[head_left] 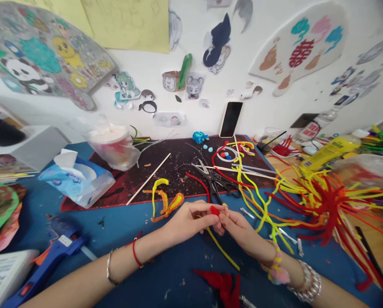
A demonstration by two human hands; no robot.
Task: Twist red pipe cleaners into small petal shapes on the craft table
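Note:
My left hand (193, 220) and my right hand (238, 226) meet at the middle of the desk, fingers pinched together. Between the fingertips shows a small red fuzzy piece (214, 210), apparently pipe cleaner. A yellow pipe cleaner (223, 249) trails down from beneath my hands; where its upper end sits is hidden by the fingers. A bit of yellow peeks out at my right fingertips. Just beyond my hands lie black scissors (214, 179) with parted blades and a long red pipe cleaner (199, 177). Bent orange and yellow pipe cleaner shapes (172, 204) rest left of them.
A blue glue gun (58, 252) and a tissue pack (78, 177) are at left, with a bagged cup (111, 145) behind. Loose red and yellow pipe cleaners (329, 205) spread at right near a yellow bottle (334, 149). A phone (231, 119) leans on the wall.

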